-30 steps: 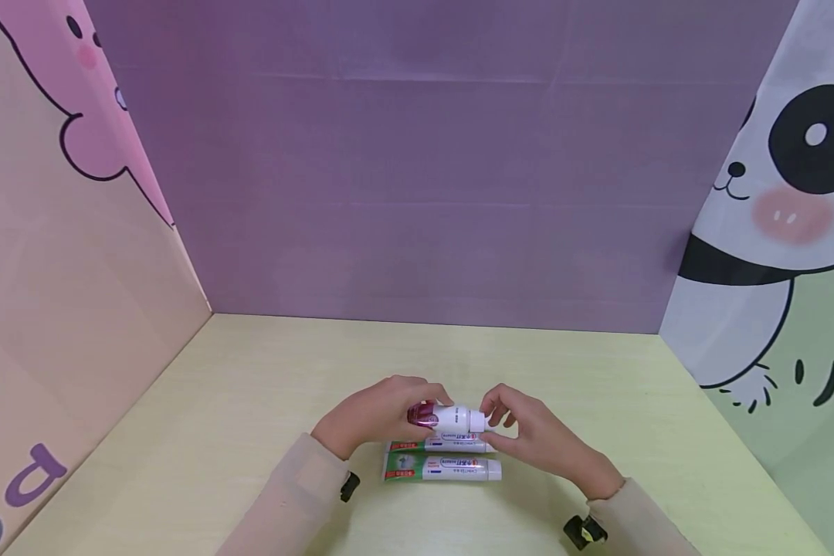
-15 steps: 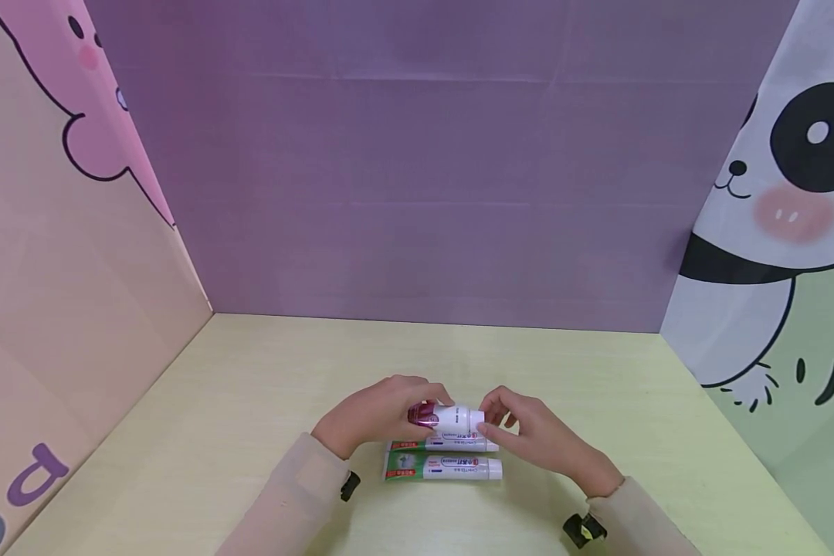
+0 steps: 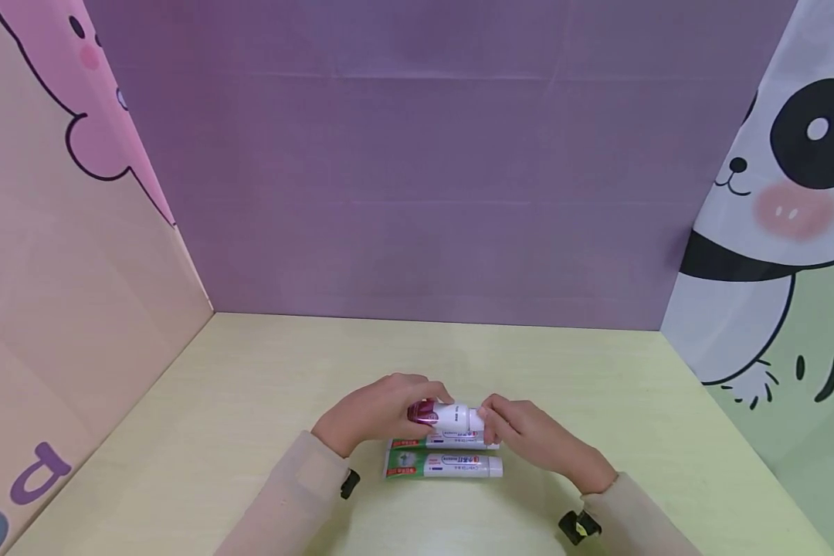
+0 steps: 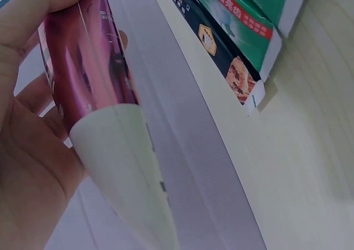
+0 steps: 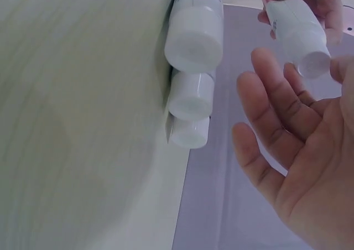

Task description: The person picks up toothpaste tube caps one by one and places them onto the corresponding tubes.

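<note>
My left hand (image 3: 389, 413) grips a toothpaste tube (image 3: 450, 418) with a shiny dark-red end and a white cap end, held lying level above the table. The thumb and forefinger of my right hand (image 3: 528, 432) pinch at its white cap (image 5: 312, 59); the other fingers are loosely bent in the right wrist view. Below lie green-and-white toothpaste tubes, a near one (image 3: 445, 466) and a partly covered one (image 3: 452, 442), caps to the right. A dark tube (image 4: 213, 42) lies beside the green ones in the left wrist view, hidden from the head view.
The pale wooden table (image 3: 285, 355) ends at a purple back wall (image 3: 424, 193). Side panels stand left and right, the right one with a panda picture (image 3: 771, 232). Dark wrist straps (image 3: 580, 527) show at both sleeves.
My right hand's fingers have closed in on the cap of the held tube. The left hand and the tubes on the table have stayed where they were.
</note>
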### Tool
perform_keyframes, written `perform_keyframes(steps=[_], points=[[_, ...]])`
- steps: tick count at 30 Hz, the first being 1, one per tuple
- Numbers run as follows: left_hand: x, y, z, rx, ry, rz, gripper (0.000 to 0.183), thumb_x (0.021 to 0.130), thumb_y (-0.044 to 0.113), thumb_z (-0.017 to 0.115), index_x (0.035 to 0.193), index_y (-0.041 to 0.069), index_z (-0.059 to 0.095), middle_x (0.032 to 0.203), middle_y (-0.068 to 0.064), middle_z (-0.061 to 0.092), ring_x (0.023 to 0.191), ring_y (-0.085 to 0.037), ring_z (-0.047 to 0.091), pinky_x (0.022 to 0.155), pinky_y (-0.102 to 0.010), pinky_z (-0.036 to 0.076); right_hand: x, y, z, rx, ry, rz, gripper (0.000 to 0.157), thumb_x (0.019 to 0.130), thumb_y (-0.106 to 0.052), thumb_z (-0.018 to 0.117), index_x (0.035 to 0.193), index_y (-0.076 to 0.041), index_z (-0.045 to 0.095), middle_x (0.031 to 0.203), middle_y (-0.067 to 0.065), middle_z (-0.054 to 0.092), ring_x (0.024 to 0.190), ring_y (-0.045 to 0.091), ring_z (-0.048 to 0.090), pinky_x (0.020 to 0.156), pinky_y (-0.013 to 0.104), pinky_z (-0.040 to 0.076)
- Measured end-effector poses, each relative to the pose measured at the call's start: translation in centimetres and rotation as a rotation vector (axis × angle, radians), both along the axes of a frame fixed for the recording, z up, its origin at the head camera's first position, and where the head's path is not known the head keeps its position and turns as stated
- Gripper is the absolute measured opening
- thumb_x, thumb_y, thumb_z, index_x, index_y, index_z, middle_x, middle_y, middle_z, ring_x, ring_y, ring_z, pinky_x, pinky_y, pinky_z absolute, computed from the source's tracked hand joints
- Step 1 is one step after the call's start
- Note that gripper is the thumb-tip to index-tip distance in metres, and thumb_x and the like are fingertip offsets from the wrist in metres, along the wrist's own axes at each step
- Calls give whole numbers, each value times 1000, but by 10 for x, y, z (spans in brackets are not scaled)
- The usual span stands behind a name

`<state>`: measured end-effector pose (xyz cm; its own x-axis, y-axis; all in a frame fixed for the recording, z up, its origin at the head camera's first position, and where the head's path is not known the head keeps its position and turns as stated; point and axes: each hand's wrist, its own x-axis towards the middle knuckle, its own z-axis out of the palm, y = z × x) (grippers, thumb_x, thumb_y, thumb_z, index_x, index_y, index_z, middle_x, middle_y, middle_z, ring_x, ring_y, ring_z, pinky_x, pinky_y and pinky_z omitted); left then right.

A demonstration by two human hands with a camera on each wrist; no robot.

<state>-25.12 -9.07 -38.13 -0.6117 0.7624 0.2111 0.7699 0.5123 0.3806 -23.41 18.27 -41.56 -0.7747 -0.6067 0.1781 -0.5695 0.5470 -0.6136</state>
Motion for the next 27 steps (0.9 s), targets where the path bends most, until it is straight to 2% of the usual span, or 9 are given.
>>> perform_keyframes(steps=[6, 11, 14, 18, 20, 23, 27], points=[[-1, 1, -1, 8, 12, -16, 31, 88, 15, 77, 117, 20, 68, 94, 11, 61, 79, -6, 53, 70, -19, 48, 0, -4, 0, -9, -41, -64, 45, 111, -29, 37, 82, -8, 65, 67, -11, 59, 68, 21, 62, 67, 28, 47], [-1, 2, -1, 8, 0, -8, 31, 88, 17, 77, 118, 20, 68, 96, 11, 62, 80, -6, 53, 71, -18, 49, -1, -4, -1, -24, -34, -86, 47, 110, -31, 37, 80, -10, 66, 67, -10, 61, 67, 17, 62, 67, 29, 48], [-1, 2, -1, 11, -8, -4, 31, 88, 16, 77, 117, 19, 68, 95, 11, 62, 80, -6, 54, 70, -18, 49, -1, -2, -1, -42, -2, -72, 38, 110, -31, 38, 89, -14, 66, 75, -7, 64, 72, 15, 62, 68, 29, 51], [0, 1, 0, 13, -24, 5, 31, 88, 16, 77, 117, 19, 68, 95, 10, 62, 79, -7, 54, 69, -19, 49, 0, 0, 1, -84, 37, -37, 16, 106, -29, 51, 111, -16, 60, 91, -7, 65, 81, 15, 63, 71, 29, 52], [0, 0, 0, 14, -32, 9, 32, 88, 16, 77, 118, 19, 68, 95, 10, 62, 80, -7, 55, 69, -19, 50, 1, 1, 2, -100, 58, -19, 22, 101, -28, 62, 118, -15, 57, 99, -9, 63, 84, 13, 63, 73, 29, 52], [-1, 0, 1, 18, -36, 12, 32, 88, 16, 77, 118, 20, 68, 95, 9, 62, 80, -7, 55, 69, -19, 50, 2, 1, 2, -116, 112, 2, 34, 92, -22, 75, 118, -14, 54, 103, -9, 60, 85, 11, 62, 73, 29, 52], [-1, -1, 0, 18, -27, 10, 32, 88, 16, 77, 118, 20, 68, 95, 10, 62, 80, -7, 54, 70, -19, 50, 2, 1, 0, -144, 177, 26, 39, 86, -12, 80, 114, -16, 53, 102, -9, 59, 84, 12, 61, 74, 30, 54]])
